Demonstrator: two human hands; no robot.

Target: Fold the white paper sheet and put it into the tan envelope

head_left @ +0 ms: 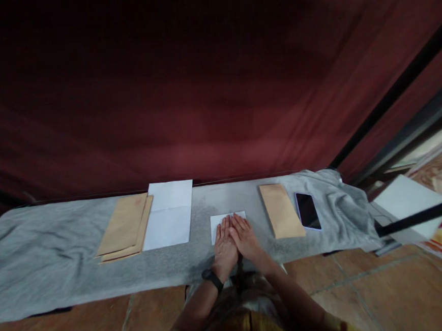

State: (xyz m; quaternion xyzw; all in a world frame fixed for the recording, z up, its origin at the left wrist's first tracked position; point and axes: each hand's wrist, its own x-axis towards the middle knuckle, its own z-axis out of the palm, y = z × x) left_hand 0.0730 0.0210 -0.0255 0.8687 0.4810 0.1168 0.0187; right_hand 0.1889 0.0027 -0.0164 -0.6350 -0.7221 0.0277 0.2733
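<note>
Hands (225, 247): palms down, angled together | flattened, gripping nothing | atop white paper (214, 221)

I see a long, narrow surface draped in grey cloth (72, 269), rumpled toward both ends and smoother through the middle. On the cloth, toward the left, I have a small stack of brown envelopes (122, 224) touching a large white sheet (169, 215) with a crease across it, then a smaller white paper (217, 219), partly covered, near the middle. Farther right, I make out a single brown envelope (282, 211) lying flat, with a dark-screened phone (308, 211) just beside it.
</note>
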